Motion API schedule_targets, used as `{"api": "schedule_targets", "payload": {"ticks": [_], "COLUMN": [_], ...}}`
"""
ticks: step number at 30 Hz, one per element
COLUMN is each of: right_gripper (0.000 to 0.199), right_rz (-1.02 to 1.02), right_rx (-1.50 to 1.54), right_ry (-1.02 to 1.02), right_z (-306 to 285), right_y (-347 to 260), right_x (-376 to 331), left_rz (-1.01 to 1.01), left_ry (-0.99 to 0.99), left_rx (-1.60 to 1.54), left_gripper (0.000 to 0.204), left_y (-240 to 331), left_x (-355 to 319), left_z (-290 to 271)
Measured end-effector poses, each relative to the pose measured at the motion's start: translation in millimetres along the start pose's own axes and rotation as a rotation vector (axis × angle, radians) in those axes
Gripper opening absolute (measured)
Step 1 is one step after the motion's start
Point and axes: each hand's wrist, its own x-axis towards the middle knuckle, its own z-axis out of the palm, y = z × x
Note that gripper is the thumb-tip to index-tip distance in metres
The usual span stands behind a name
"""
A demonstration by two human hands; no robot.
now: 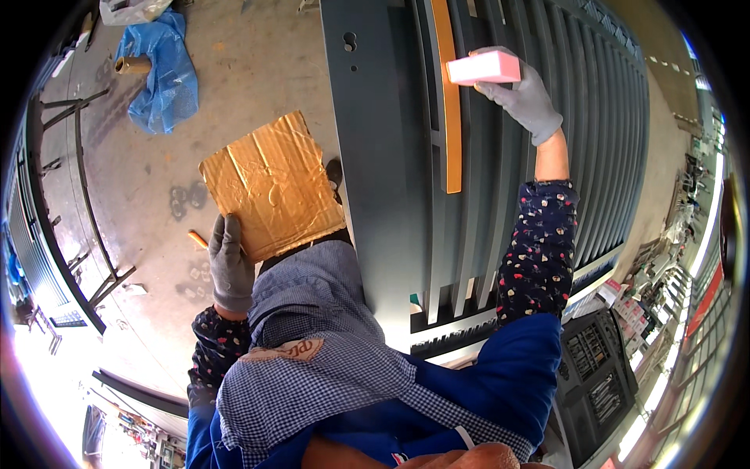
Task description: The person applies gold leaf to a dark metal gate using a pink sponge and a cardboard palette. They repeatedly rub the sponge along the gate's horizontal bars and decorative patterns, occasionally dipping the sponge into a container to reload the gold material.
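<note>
My right hand (527,98), in a grey glove, is raised and grips a pink and white block (484,67). The block rests against an orange-brown strip (448,109) that runs down a large dark grey slatted metal panel (375,156). My left hand (228,262), also in a grey glove, hangs low at my side with its fingers curled, touching the lower left edge of a brown cardboard sheet (269,184) that lies on the concrete floor. I cannot tell whether it holds the sheet. I wear dark flowered sleeves and a blue checked apron.
A crumpled blue plastic sheet (160,74) and a short tube (133,65) lie on the floor at the upper left. Black metal frames (74,195) stand along the left. A small orange tool (197,239) lies by the cardboard. A black crate (598,375) sits at the lower right.
</note>
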Motion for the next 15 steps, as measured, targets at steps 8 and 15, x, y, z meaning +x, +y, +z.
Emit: {"api": "schedule_targets", "payload": {"ticks": [8,15], "right_gripper": [0.034,0.035], "right_rz": [-0.122,-0.120], "right_rx": [-0.029,0.022], "right_ry": [-0.140,0.072], "right_z": [10.6,5.3], "right_y": [-5.3,-6.3], "right_x": [-64.6,-12.6], "left_rz": [-0.081,-0.050], "left_ry": [0.066,0.053], "left_rx": [-0.036,0.093], "left_gripper": [0.039,0.046], "left_y": [11.5,13.8], "left_x": [3.1,6.1], "left_z": [17.2,18.9]}}
